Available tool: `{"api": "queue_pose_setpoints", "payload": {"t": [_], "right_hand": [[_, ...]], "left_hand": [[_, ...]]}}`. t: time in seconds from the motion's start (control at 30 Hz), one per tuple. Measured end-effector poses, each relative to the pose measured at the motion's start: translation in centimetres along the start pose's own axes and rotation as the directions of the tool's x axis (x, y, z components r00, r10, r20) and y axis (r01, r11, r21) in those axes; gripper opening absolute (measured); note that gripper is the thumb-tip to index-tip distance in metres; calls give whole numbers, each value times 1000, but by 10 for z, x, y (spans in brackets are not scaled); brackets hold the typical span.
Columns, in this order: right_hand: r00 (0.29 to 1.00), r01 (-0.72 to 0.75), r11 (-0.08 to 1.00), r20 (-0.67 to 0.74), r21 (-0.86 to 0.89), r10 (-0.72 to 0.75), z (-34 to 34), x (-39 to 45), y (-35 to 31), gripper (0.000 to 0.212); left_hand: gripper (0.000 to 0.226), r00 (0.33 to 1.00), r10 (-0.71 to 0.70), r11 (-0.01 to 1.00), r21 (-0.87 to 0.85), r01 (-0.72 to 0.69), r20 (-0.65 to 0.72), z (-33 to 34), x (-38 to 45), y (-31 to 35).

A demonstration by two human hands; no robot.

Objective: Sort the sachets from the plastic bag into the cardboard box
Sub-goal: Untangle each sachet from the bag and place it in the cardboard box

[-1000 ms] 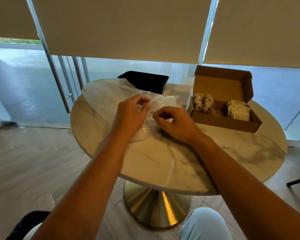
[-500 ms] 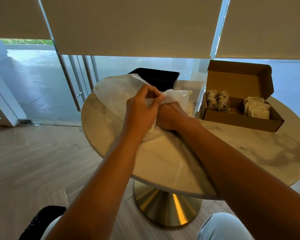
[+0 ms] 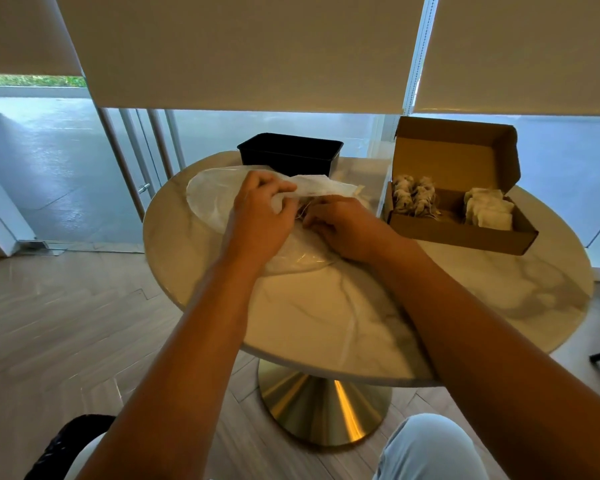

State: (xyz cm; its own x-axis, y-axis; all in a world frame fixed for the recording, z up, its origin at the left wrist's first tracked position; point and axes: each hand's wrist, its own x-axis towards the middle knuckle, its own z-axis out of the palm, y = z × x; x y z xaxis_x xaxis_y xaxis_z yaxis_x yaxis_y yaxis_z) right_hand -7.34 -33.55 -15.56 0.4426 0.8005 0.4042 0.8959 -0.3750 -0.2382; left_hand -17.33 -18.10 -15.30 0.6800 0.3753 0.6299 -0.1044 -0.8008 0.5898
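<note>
Marble round table [image 3: 326,327] by blinds bore the plastic bag [image 3: 212,199] at centre, its mouth pinched up by the left hand [image 3: 257,216]; the right hand [image 3: 340,223] curled at the opening, its hold unclear. Retrieval step, likely: next, draw one sachet clear and carry it to the cardboard box [image 3: 458,233], right, holding two sorted groups.

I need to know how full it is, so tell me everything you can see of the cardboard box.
The cardboard box is plain brown corrugated card, a shallow mailer with its hinged lid standing open at the back. It sits on the marble table, at its far right edge, touched by neither hand. Inside, string-tangled sachets fill the left end and flat white sachets are stacked at the right, with bare floor showing between them.
</note>
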Motion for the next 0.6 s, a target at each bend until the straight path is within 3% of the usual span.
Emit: {"api": "queue_pose_setpoints", "payload": {"t": [0.1, 0.2, 0.33, 0.4, 0.5, 0.6], "right_hand": [[999, 41, 996, -35, 75, -38, -7, -13, 2, 21], [996, -51, 984, -69, 171, 64, -12, -20, -5, 42], [979, -201, 979, 38, 34, 199, -4, -12, -16, 60], [965, -243, 970, 96, -8, 243, 0, -8, -18, 52], [982, -184, 983, 43, 1, 183, -2, -8, -14, 33], [990, -138, 990, 5, 28, 137, -11, -15, -10, 27]], "left_hand": [[35, 997, 29, 999, 43, -32, 65, 0, -2, 1], [40, 999, 32, 999, 13, -33, 37, -1, -1, 0], [41, 999, 47, 996, -76, -47, -3, 1, -2, 0], [42, 999, 35, 994, -104, -36, -17, 0, -1, -1], [42, 1000, 27, 993, -116, -28, -13, 1, -1, -2], [41, 1000, 23, 996, -90, -23, 0, 3, -1, -2]]}}
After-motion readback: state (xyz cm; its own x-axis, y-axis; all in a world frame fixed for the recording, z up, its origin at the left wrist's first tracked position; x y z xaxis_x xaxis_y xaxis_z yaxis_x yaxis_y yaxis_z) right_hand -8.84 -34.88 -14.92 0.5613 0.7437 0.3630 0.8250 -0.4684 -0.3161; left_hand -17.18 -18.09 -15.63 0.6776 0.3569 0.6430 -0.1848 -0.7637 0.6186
